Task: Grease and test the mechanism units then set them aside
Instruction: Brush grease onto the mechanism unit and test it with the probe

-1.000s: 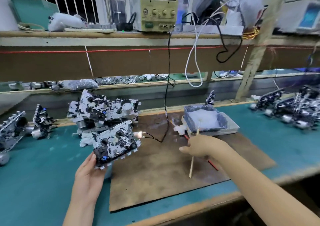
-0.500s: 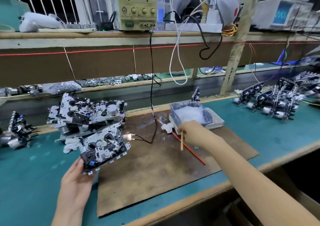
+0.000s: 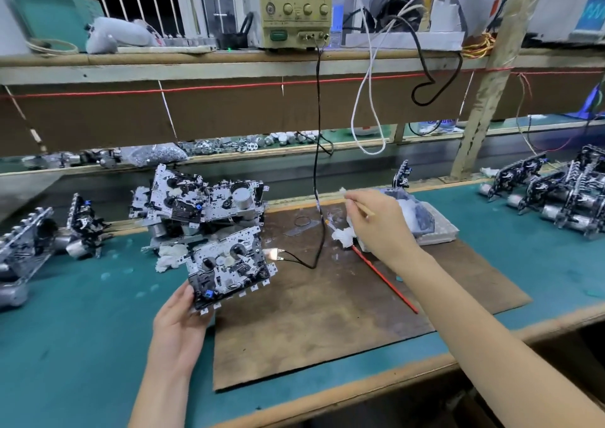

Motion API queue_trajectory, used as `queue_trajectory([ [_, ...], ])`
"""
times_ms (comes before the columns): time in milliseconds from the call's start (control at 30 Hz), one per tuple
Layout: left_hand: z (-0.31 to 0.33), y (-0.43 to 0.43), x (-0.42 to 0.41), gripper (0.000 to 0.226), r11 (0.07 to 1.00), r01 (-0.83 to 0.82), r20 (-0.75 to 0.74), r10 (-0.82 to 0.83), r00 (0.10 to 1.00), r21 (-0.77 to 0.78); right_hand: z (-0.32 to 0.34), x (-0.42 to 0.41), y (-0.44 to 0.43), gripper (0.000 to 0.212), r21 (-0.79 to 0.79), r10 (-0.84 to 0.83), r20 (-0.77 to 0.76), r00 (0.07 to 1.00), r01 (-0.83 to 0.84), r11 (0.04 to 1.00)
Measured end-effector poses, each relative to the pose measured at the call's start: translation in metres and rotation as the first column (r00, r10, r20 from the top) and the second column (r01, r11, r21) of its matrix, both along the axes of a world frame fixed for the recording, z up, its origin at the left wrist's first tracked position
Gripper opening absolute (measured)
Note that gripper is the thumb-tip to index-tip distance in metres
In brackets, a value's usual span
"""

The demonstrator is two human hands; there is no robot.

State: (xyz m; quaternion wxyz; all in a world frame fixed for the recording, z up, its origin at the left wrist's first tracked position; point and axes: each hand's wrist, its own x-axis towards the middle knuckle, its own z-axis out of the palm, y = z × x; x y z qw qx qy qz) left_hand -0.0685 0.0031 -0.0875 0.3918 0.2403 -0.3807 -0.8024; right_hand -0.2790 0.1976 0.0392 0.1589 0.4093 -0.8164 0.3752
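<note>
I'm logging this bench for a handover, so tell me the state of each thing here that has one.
left hand: holds the mechanism unit, tilted.
right hand: pinches the wooden stick by the grease tray.
power supply: on, display lit.
test leads: lying on the board.
red stick: lying flat, unheld.

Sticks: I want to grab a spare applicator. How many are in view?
2. A wooden stick, pinched in the right hand above the grease tray; a red stick lying on the brown board, its far end by that hand. More may be hidden.
</note>
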Motion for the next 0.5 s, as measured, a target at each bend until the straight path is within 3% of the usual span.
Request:
queue_trajectory([
  [100, 0.01, 0.004, 0.002, 0.029, 1.0, -0.001, 0.006, 0.001, 1.0, -0.021, 0.016, 0.031, -0.008, 0.018, -0.276, 0.353, 0.171, 0.92, -0.299, 0.913],
  [200, 0.013, 0.007, 0.005, 0.024, 0.999, -0.012, 0.01, 0.012, 1.0, -0.032, 0.024, 0.058, -0.014, 0.028, -0.279, 0.556, 0.289, 0.779, -0.487, 0.828],
  [500, 0.02, 0.01, 0.007, 0.025, 0.999, -0.049, 0.026, 0.049, 0.998, -0.006, 0.017, 0.08, -0.036, 0.022, -0.173, 0.603, 0.428, 0.673, -0.594, 0.785],
])
